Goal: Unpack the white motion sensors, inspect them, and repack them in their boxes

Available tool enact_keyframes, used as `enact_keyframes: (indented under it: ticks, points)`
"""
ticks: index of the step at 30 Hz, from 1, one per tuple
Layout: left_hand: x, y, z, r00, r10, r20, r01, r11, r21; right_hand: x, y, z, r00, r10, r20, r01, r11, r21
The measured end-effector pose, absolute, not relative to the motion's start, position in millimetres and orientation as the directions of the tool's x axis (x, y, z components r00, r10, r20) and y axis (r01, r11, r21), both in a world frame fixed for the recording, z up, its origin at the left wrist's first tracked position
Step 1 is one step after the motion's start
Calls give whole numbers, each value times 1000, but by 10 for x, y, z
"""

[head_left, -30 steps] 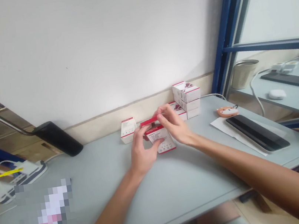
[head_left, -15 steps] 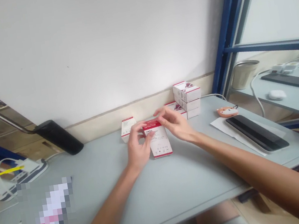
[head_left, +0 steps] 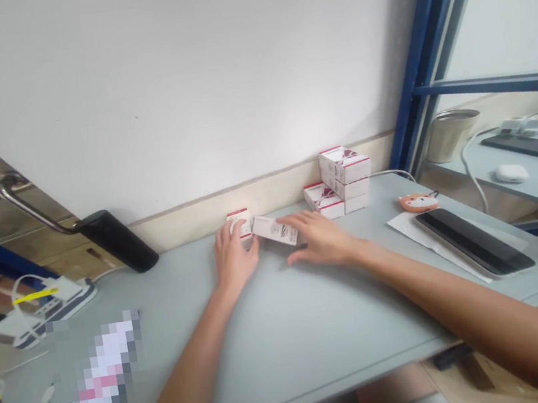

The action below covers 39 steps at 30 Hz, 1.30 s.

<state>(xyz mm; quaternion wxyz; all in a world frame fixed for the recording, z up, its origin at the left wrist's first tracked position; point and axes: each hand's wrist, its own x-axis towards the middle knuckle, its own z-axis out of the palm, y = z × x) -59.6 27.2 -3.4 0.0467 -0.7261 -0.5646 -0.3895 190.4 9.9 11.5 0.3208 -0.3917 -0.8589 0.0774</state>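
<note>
At the back of the bench (head_left: pixel 295 346): a red-edged box (head_left: pixel 239 223) is partly covered by the left hand (head_left: pixel 235 252); whether it is clamped by the fingers cannot be told.
Right hand (head_left: pixel 323 237): a white box (head_left: pixel 272 229), slanted between the hands, is overlapped at its right end by the fingers; the thumb is seen below, and a grip cannot be confirmed.
Box stack (head_left: pixel 347 180): placed behind the right hand.
Phone (head_left: pixel 474 241): laid partly over paper (head_left: pixel 407 226).

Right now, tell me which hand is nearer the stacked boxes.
Right: the right hand is just front-left of the stacked boxes; the left hand is farther to their left.
</note>
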Motion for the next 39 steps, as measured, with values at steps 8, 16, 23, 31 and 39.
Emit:
enact_keyframes:
  ticks: [8, 16, 23, 31, 39]
  points:
    - [-691, 289, -125, 9, 865, 501, 881, -244, 406, 1758, 81, -30, -529, 687, 498, 656, 703, -273]
    - [-647, 284, -44, -211, 837, 504, 783, -164, 600, 1535, 229, -84, -552, 672, 495, 716, 685, -132]
    - [-773, 395, -28, -500, 787, 362, 627, 41, 778, 1263, 363, -90, -543, 667, 510, 733, 673, -99]
    - [-944, 519, -101, -492, 808, 325, 528, -20, 849, 1097, 510, -168, -514, 671, 534, 728, 671, -142]
    - [-817, 440, -42, -216, 842, 494, 591, -290, 753, 1123, 465, -164, -485, 695, 531, 717, 664, -214]
